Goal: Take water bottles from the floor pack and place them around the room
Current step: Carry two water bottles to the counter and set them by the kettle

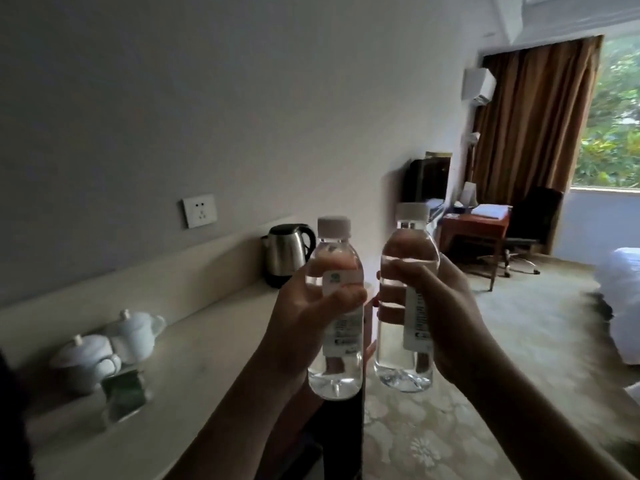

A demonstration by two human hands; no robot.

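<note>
Hotel-room setting: pale counter (pixel 194 358) along the left wall, patterned carpet (pixel 450 427) beyond. Two sealed water bottles are held upright at chest height, side by side and just apart, above the counter's outer edge. The left bottle (pixel 336 344) sits in the left hand (pixel 301 327), fingers and thumb wrapped round its labelled middle; the right bottle (pixel 405 341) is clamped the same way by the right hand (pixel 446 320). Neither bottle has been set down yet. On the counter stand a kettle (pixel 287 252), two lidded cups (pixel 110 344) and a green packet (pixel 123 393). Judgement: the bare stretch between kettle and cups suits placement; lower each bottle base-first, upright, releasing only once it stands steady. Risk: knocking the cups.
</note>
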